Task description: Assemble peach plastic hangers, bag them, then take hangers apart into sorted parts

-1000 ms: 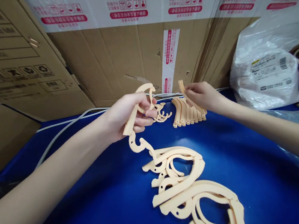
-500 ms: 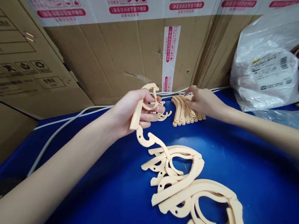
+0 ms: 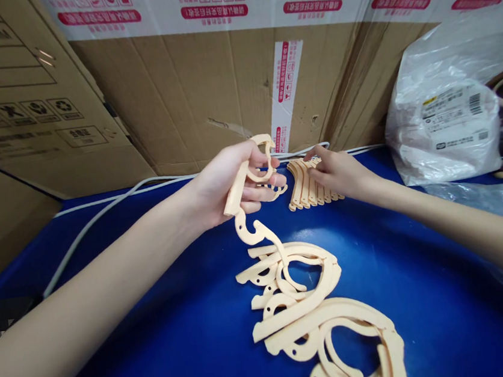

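My left hand (image 3: 232,181) is closed around a cream plastic folding-hanger part (image 3: 237,189), which has a long straight arm and a curled loop. Just below it, a loose hanger hook (image 3: 248,230) stretches down to overlap a pile of folded hangers (image 3: 311,315) on the blue table. Further back, my right hand (image 3: 338,169) has its fingers curled down on a row of curved hanger arms (image 3: 304,191), pinching at one of them; the fingertips are partly hidden. More small hooks (image 3: 281,191) lie behind my left fingers.
Large cardboard boxes (image 3: 204,91) wall off the back and left of the blue table (image 3: 166,319). A white cable (image 3: 98,200) runs along the back. At right stand a white plastic bag (image 3: 445,100) with a label and crumpled clear film (image 3: 499,208).
My left hand has shifted slightly right and up with the hanger part. My right hand has drawn a little left over the row; a tilted arm under its fingers no longer shows.
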The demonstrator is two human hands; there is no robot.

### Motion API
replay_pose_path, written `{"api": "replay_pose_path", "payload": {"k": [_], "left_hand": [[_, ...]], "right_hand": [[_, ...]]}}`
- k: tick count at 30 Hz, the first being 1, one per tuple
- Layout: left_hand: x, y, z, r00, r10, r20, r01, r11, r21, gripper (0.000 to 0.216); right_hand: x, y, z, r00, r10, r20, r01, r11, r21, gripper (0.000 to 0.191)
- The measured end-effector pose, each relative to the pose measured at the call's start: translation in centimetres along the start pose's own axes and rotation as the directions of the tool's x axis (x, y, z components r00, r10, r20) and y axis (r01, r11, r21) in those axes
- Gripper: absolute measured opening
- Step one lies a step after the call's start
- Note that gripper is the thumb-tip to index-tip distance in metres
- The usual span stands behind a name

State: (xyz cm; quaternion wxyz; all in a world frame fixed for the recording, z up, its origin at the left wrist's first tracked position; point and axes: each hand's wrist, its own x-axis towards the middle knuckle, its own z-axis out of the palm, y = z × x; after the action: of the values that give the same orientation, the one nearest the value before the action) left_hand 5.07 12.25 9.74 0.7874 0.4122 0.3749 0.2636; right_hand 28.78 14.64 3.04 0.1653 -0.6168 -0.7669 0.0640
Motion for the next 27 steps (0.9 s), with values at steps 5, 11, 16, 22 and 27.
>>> {"api": "replay_pose_path", "payload": {"k": [5,11,16,22,27], "left_hand": [[0.2,0.0,0.8,0.993,0.047,-0.109,-0.048,0.999,-0.005,0.051],[1.0,-0.5,2.0,0.921,0.385,-0.064,-0.348,0.885,0.309,0.032],[0.5,-0.1,2.8,0.887,0.451,-0.102,-0.345,0.791,0.505,0.047],[-0.2,-0.4,2.5,0.896,0.420,-0.145,-0.239,0.730,0.640,0.044],[0.0,-1.7,1.1,0.736,0.672,0.080,-0.327,0.250,0.911,0.034]], "right_hand": [[-1.3,-1.6,-1.0,0.994,-0.048,-0.098,0.066,0.981,0.183,0.020],[-3.4,-6.7,-4.4,0.971,-0.223,-0.087,0.211,0.623,0.753,0.036],[-3.4,-6.7,-5.7,0.982,-0.165,-0.089,0.179,0.680,0.711,0.009],[-3.5,-5.1,-5.4,0.912,-0.251,-0.326,0.250,0.967,-0.045,0.024],[-2.6,-4.5,-4.9,0.960,-0.273,-0.065,0.279,0.950,0.138,0.034]]}}
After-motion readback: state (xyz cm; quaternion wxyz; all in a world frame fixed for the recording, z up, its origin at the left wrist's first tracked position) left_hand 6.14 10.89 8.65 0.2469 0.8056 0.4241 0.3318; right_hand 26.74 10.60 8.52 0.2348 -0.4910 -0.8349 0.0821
